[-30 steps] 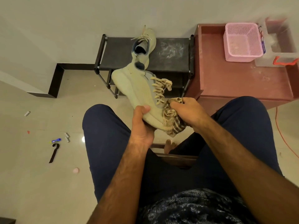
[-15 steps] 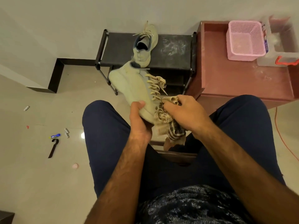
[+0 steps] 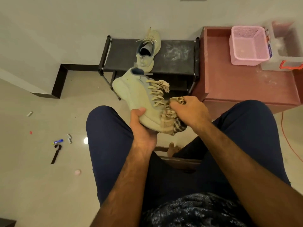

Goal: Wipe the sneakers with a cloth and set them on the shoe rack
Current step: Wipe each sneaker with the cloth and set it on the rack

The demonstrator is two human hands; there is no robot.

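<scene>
- The sneaker (image 3: 139, 95) being cleaned is held up in the air in front of the seated person, tipped on its side, heel toward the rack, laces (image 3: 157, 94) loose
- The cloth (image 3: 172, 123), a checked rag, is bunched over the toe end; in the last second it has only shuffled a little there, so I'd say the rubbing is short strokes on the toe and hasn't gone on to the side or heel
- The right hand (image 3: 191, 112) has stayed at the toe, its fingers closed round the bunched cloth and pressing it against the shoe
- The left hand (image 3: 142, 128) has kept the same grip: thumb on the side of the shoe near the sole, fingers curled underneath, mostly out of sight
- The other sneaker (image 3: 147, 49) sits on the top shelf of the shoe rack (image 3: 177, 63), unmoved, so half the job looks done; the held one has yet to join it, and there is room just to its right, on a dusty patch
- Beside the rack a red-brown surface (image 3: 237, 86) carries a pink basket (image 3: 249, 45) and a clear box (image 3: 285, 46); small bits (image 3: 58, 141) lie on the floor (image 3: 32, 177) off to the left
</scene>
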